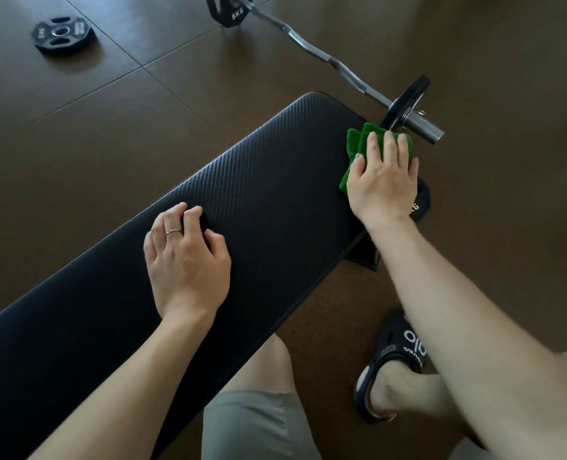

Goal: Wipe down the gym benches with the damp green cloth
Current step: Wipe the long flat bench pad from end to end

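Observation:
A long black padded gym bench point(259, 180) runs diagonally from the lower left to the upper middle. My right hand point(381, 179) lies flat on the green cloth point(356, 142), pressing it onto the bench's right edge near the far end. Most of the cloth is hidden under the palm and fingers. My left hand point(186, 257) rests on the middle of the pad with its fingers curled, holding nothing; a ring is on one finger.
A curl bar point(312, 49) with black weight plates lies on the brown floor just beyond the cloth. A loose plate point(64, 35) sits at the upper left; another point(419, 204) lies under the right hand. My knee and sandalled foot point(391, 370) are beside the bench.

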Available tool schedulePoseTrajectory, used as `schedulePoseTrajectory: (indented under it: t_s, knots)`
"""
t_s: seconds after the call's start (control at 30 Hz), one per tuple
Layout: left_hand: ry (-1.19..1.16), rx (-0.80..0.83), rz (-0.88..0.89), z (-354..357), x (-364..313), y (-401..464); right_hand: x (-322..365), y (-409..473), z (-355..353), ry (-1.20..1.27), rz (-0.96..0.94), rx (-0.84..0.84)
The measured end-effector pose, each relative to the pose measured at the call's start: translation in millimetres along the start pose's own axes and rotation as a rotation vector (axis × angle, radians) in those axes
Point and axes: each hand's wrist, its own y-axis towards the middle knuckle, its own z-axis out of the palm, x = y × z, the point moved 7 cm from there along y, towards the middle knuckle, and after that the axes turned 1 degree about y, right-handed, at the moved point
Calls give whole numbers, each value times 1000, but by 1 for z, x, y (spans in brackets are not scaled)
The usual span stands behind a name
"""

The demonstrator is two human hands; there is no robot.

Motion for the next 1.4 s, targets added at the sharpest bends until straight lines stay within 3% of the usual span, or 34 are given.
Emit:
schedulePoseTrajectory:
  t_s: [0.1,0.23,0.37,0.5,0.6,0.73,0.87,1.0,1.17,1.3,1.4]
  knots:
    - [-1,-4,-2,0,-1,0,11,-49,2,65,91,-64]
    - [17,4,7,1,-2,-1,30,-113,12,62,-21,-39]
    - [5,15,3,0,-1,-1,5,-56,7,60,-37,-53]
    - [3,8,7,0,-1,1,-19,6,0,86,171,-44]
    - [11,8,3,1,-1,0,-8,-22,2,201,237,-81]
    - [22,12,2,1,-3,-1,21,-103,12,225,169,-116]
    - [22,12,6,0,-3,0,7,-77,16,221,123,-85]
    - [19,10,1,1,-2,0,-33,-14,10,407,324,-113]
    - [41,15,1,1,-3,-1,-22,-66,28,739,483,-195]
    - [49,29,7,2,-3,-1,18,-136,34,801,400,-173]
    - [46,30,2,1,-3,-1,13,-121,36,713,320,-126]
